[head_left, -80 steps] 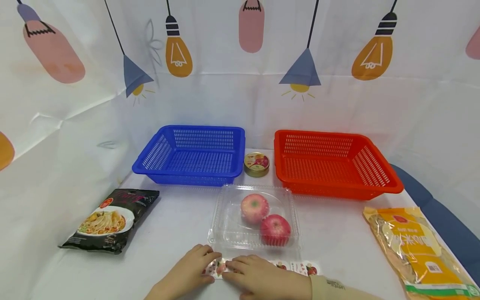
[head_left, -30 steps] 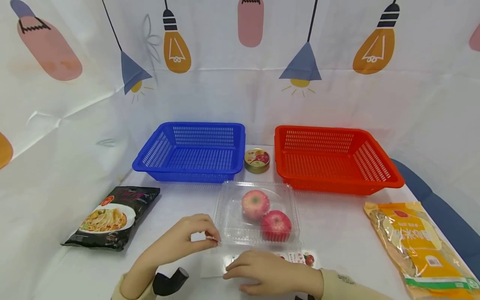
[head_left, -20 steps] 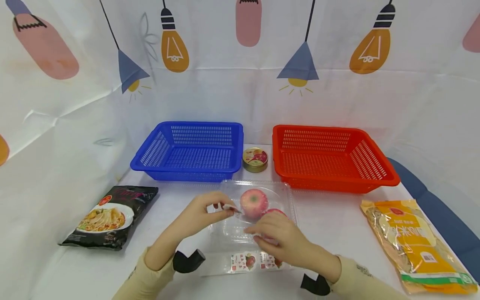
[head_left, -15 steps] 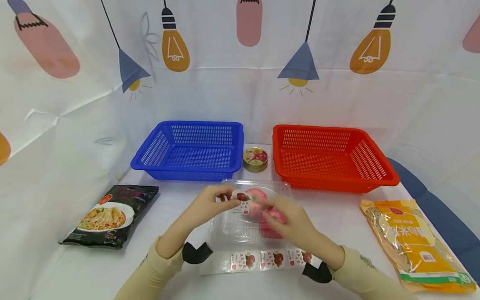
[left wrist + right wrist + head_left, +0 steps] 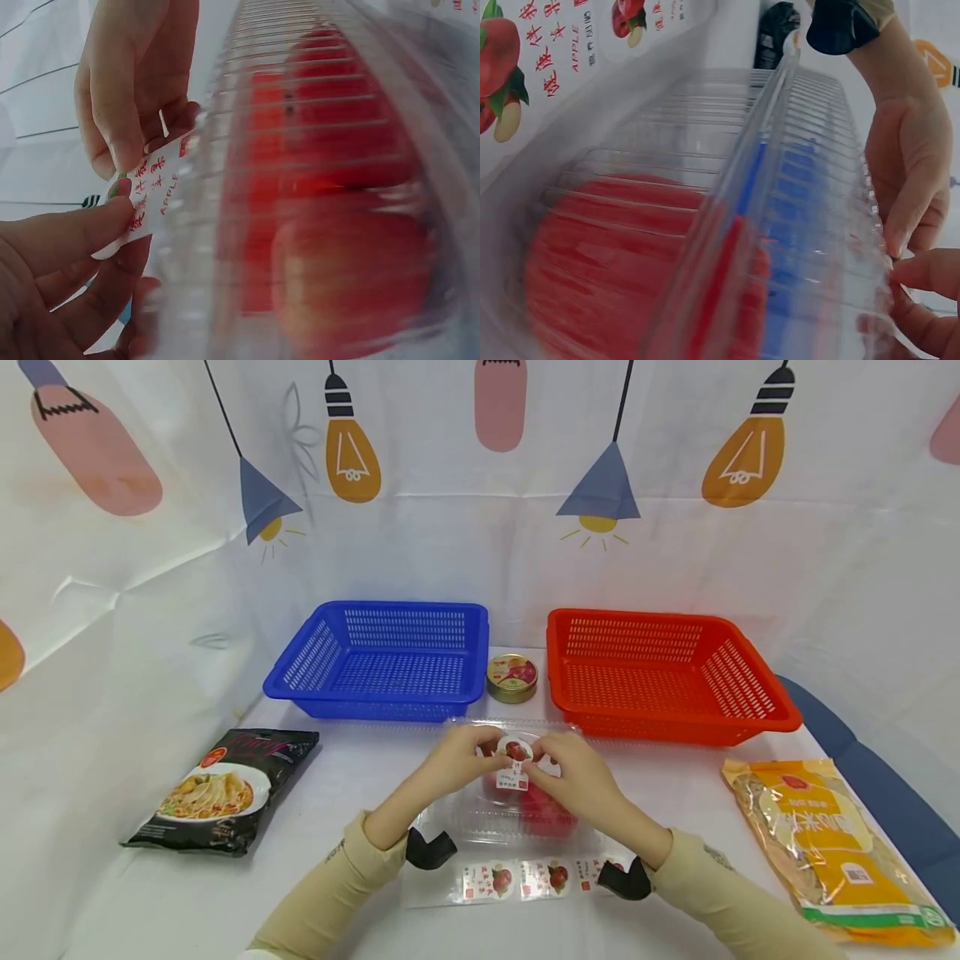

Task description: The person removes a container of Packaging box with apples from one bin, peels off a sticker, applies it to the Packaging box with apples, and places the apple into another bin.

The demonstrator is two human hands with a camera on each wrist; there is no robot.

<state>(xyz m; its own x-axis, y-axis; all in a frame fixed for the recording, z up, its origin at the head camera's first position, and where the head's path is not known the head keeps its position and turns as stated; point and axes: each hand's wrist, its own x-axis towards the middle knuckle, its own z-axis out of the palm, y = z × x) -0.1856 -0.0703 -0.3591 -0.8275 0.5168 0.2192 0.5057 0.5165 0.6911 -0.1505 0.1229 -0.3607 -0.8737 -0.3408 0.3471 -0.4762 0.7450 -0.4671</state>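
Observation:
Above a clear plastic clamshell box, my left hand and right hand hold one apple sticker between them. Each pinches an edge with thumb and fingers; the left wrist view shows the sticker's red lettering and the word APPLE, seen close up. Under the sticker, inside the box, lie two red apples, partly covered by the hands. In front of the box a backing strip lies flat, bearing several more apple stickers; my right wrist hides its right end.
Behind the box stand a blue basket, a round tin and a red basket. A black noodle packet lies on the left, a yellow food bag on the right. A printed white curtain hangs behind.
The left hand peeled a sticker off the strip and carried it up over the box. The right hand left the strip, rose, and took the sticker's other edge.

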